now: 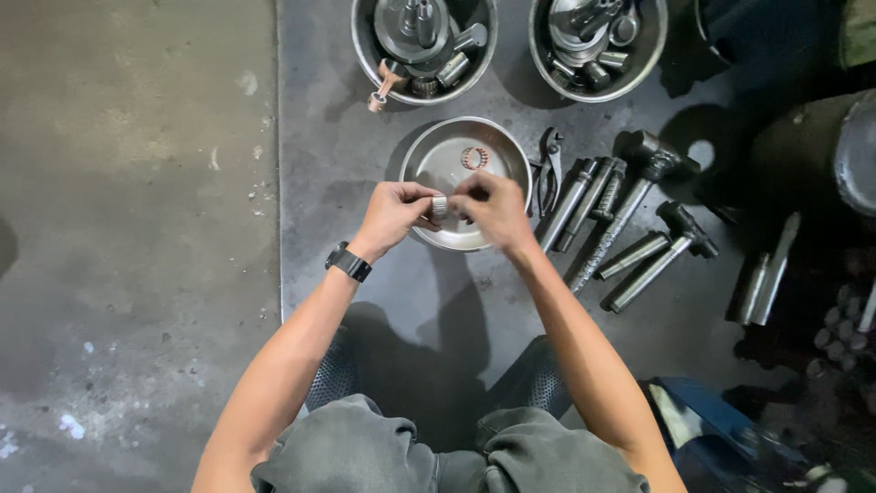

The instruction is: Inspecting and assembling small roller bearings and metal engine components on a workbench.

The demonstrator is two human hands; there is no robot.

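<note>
Just above the middle of the frame, the left hand (394,215) and right hand (491,206) pinch a small ribbed metal ring (440,206) between their fingertips, over a shallow round steel bowl (429,160) holding a small copper-coloured ring (474,158). Grey steel shafts and hammers (630,228) lie to the right; two deep metal bowls of parts (511,36) sit at the top.

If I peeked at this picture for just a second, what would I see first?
First, two hands meeting in the middle, the left hand and right hand pinching a small ridged metal ring above a shiny steel bowl. Next, the row of hammers and punches lying to the right, and two bowls of metal parts at the top.
</note>
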